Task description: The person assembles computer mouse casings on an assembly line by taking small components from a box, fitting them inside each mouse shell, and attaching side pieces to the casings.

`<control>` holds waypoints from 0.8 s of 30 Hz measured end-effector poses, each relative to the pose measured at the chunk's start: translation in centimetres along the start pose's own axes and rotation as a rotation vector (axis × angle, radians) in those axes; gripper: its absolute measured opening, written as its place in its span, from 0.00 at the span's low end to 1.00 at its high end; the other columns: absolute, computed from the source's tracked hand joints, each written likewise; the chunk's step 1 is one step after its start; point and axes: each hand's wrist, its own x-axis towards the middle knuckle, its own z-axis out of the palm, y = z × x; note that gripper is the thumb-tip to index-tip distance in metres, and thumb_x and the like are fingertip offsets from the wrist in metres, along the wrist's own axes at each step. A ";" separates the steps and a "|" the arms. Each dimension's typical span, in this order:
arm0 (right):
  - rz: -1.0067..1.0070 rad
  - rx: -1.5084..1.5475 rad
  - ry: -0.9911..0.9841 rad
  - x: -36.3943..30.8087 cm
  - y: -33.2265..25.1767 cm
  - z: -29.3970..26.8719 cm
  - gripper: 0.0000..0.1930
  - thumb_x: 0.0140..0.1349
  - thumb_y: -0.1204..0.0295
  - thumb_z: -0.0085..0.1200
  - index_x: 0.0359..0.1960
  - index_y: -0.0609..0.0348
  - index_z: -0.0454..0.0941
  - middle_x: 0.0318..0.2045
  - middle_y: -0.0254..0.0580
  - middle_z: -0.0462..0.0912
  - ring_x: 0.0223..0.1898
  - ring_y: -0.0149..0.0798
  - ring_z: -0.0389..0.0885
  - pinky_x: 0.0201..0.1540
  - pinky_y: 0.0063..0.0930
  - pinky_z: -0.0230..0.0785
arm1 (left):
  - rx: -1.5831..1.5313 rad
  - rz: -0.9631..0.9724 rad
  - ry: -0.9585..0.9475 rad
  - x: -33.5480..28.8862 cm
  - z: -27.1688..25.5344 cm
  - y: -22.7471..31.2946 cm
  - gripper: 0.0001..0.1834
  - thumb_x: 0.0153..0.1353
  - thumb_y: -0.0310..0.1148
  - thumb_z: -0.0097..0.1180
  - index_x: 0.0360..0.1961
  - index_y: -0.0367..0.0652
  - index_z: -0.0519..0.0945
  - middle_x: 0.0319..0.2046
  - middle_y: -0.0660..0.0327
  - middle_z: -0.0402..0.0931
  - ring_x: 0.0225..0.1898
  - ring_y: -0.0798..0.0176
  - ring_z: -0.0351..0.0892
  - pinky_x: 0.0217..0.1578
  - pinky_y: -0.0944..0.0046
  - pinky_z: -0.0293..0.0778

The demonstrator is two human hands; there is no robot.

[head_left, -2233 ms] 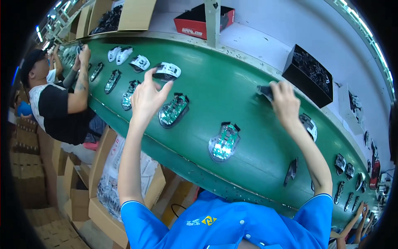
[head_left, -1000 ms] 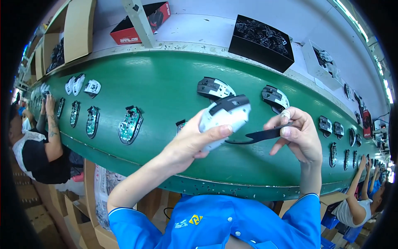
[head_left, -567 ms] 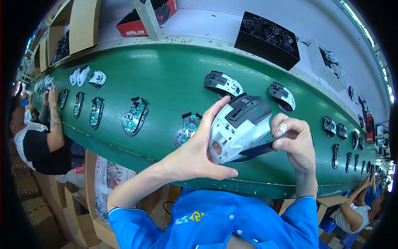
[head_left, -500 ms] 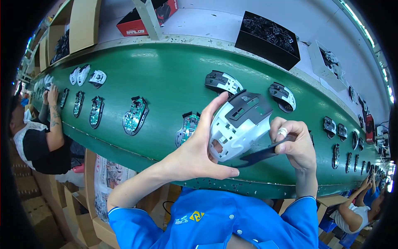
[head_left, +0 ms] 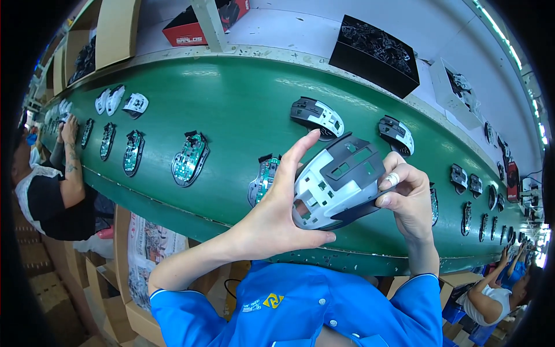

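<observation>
White-and-grey shell (head_left: 333, 186), count one: left hand's grip (head_left: 276, 218) is holding it above the tabletop (head_left: 231, 98) — right hand's grip (head_left: 411, 199) is pinching one dark strip (head_left: 354, 215) alongside; two similar shells (head_left: 315, 115) are lying beyond.

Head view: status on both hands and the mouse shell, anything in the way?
Left hand holding mouse shell. Right hand pinching dark strip along shell's near side. Circuit board partly behind left hand; no obstruction seen.

the shell (head_left: 340, 188) looks smooth plastic, the green worktop (head_left: 243, 107) glossy, the shirt (head_left: 298, 295) cloth.
</observation>
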 end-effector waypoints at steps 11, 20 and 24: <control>-0.171 -0.217 -0.047 0.2 0.0 0.1 0.16 0.41 0.84 0.68 0.31 0.60 0.76 0.34 0.35 0.70 0.35 0.24 0.72 0.33 0.15 0.72 | 0.188 0.021 0.100 -0.9 0.4 -0.1 0.51 0.40 0.26 0.67 0.64 0.38 0.51 0.51 0.50 0.56 0.55 0.52 0.60 0.54 0.58 0.65; -0.186 -0.257 -0.061 0.1 -0.5 0.0 0.18 0.41 0.83 0.69 0.33 0.60 0.74 0.36 0.37 0.71 0.36 0.24 0.73 0.31 0.14 0.74 | 0.267 -0.071 0.079 -0.9 0.4 0.8 0.52 0.39 0.23 0.68 0.63 0.35 0.48 0.53 0.54 0.57 0.58 0.60 0.61 0.56 0.62 0.63; -0.206 -0.292 -0.086 0.4 -0.8 -0.1 0.19 0.41 0.85 0.68 0.34 0.60 0.73 0.36 0.36 0.70 0.36 0.25 0.73 0.29 0.14 0.74 | 0.394 0.050 0.076 -0.7 0.4 0.7 0.52 0.38 0.24 0.69 0.63 0.35 0.50 0.52 0.54 0.57 0.58 0.59 0.62 0.56 0.62 0.63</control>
